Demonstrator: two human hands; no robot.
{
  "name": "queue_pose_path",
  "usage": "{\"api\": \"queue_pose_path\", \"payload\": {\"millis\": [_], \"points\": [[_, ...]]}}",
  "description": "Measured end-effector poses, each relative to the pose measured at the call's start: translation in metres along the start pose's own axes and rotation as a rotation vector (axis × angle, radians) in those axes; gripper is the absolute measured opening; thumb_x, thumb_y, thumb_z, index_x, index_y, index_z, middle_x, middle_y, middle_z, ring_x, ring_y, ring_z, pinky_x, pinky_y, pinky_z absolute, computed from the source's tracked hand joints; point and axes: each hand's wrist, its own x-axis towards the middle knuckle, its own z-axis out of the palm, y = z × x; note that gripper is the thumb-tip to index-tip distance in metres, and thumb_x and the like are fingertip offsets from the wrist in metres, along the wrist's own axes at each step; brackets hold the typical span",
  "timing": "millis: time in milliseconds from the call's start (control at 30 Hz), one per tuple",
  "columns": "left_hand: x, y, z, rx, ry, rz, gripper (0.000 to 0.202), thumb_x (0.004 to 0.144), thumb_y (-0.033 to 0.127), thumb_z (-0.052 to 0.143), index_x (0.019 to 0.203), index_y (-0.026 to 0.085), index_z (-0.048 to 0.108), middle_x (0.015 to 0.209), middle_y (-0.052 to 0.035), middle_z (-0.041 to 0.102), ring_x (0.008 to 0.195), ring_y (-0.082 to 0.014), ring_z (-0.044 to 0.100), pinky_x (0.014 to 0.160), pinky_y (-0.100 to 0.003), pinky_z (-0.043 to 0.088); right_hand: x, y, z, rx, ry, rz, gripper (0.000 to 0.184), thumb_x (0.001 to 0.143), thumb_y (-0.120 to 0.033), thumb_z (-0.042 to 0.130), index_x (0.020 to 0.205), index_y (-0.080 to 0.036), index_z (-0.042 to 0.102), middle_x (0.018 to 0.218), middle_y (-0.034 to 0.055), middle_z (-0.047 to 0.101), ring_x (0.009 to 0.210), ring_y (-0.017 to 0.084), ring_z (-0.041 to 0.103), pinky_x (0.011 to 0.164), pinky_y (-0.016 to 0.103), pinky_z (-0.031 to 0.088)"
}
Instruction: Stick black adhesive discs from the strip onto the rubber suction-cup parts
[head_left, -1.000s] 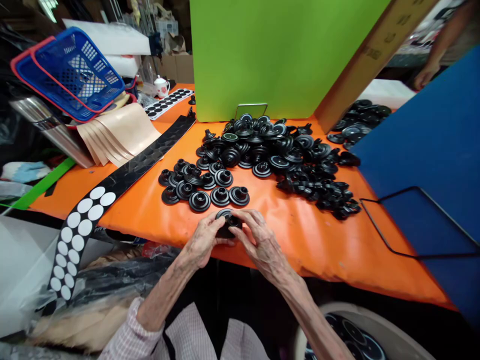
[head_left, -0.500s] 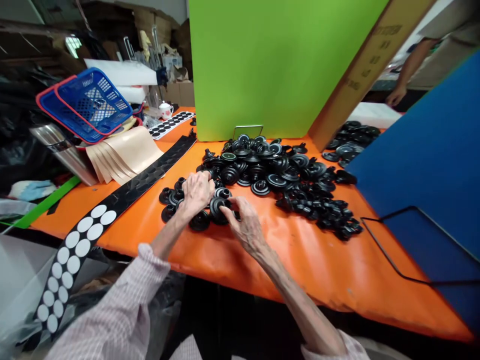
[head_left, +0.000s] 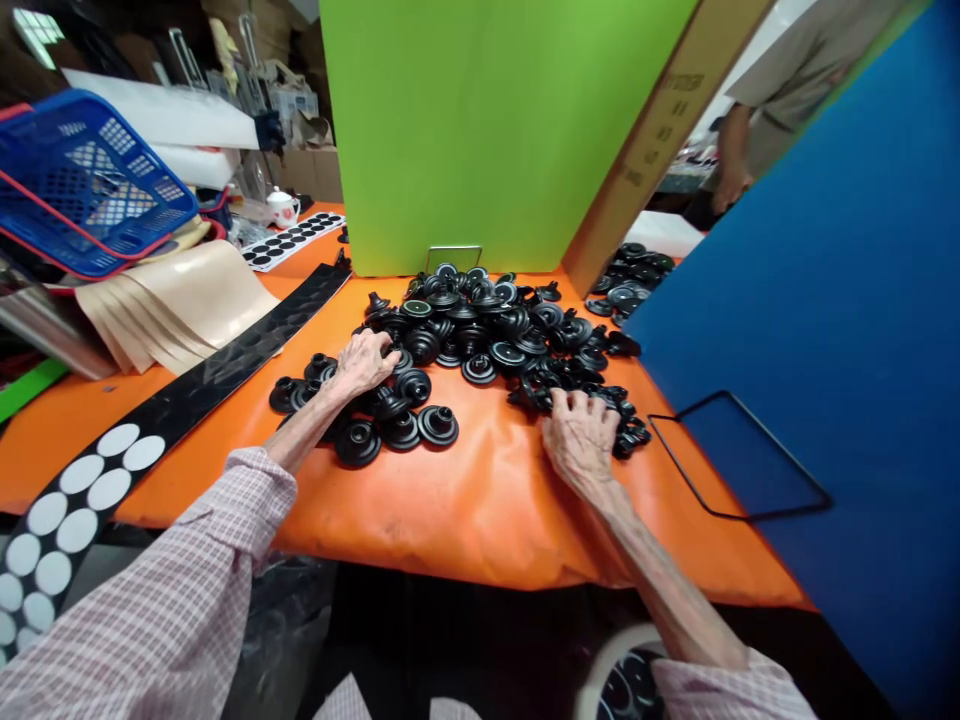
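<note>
A large heap of black rubber caps (head_left: 495, 320) lies on the orange table cover (head_left: 465, 500) in front of a green board (head_left: 487, 130). A smaller group of caps (head_left: 375, 415) is laid out to the left, nearer to me. My left hand (head_left: 364, 362) rests on the far side of that group, fingers curled over a cap by the heap's left edge. My right hand (head_left: 581, 435) lies palm down on the small black parts (head_left: 626, 430) at the heap's near right corner, fingers bent into them. What either hand holds is hidden.
A black strip with white round stickers (head_left: 82, 490) runs along the left. Tan sheets (head_left: 165, 300) and a blue basket (head_left: 82, 185) lie beyond it. A blue board (head_left: 825, 300) with a wire stand (head_left: 739, 460) walls the right side. Another person (head_left: 757, 120) stands behind; more caps (head_left: 630, 280) lie there.
My right hand left the laid-out group and moved right to the heap's near right corner. My left hand shifted a little farther along the group. The view swung left.
</note>
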Motion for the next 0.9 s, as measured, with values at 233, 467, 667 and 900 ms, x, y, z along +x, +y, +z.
{"api": "queue_pose_path", "payload": {"millis": [233, 467, 667, 900], "points": [[-0.015, 0.014, -0.042, -0.555, 0.019, -0.078, 0.018, 0.09, 0.03, 0.044, 0.091, 0.014, 0.054, 0.086, -0.0058, 0.063, 0.079, -0.014, 0.061, 0.077, -0.031, 0.051, 0.002, 0.018, -0.012, -0.169, -0.051, -0.136, 0.027, 0.087, -0.023, 0.041, 0.104, -0.01, 0.057, 0.091, 0.0206, 0.06, 0.087, 0.034, 0.051, 0.078, 0.049, 0.037], [-0.131, 0.027, -0.019, -1.3, -0.273, -0.406, 0.029, 0.066, 0.022, 0.077, 0.09, 0.012, 0.064, 0.087, -0.0062, 0.067, 0.073, -0.012, 0.062, 0.069, -0.023, 0.05, -0.048, -0.007, -0.026, 0.544, -0.365, -0.283, 0.022, 0.092, -0.034, 0.04, 0.084, -0.023, 0.057, 0.076, 0.003, 0.064, 0.068, 0.019, 0.061, 0.062, 0.031, 0.045], [-0.183, 0.016, 0.035, -0.92, -0.166, -0.415, 0.035, 0.064, 0.02, 0.077, 0.096, 0.014, 0.063, 0.091, -0.0085, 0.07, 0.086, -0.0195, 0.067, 0.082, -0.031, 0.051, -0.078, -0.015, -0.009, 0.498, -0.211, -0.355, 0.025, 0.092, -0.026, 0.038, 0.102, -0.021, 0.061, 0.095, 0.0086, 0.062, 0.076, 0.02, 0.062, 0.068, 0.035, 0.051], [-0.19, 0.019, 0.033, -1.132, -0.208, -0.335, 0.03, 0.07, 0.027, 0.072, 0.096, 0.017, 0.06, 0.093, -0.0052, 0.069, 0.084, -0.0184, 0.066, 0.078, -0.033, 0.054, -0.098, -0.059, -0.057, 0.762, -0.213, -0.218, 0.019, 0.092, -0.029, 0.048, 0.107, -0.021, 0.056, 0.089, 0.0052, 0.061, 0.077, 0.018, 0.062, 0.073, 0.034, 0.054]]}}
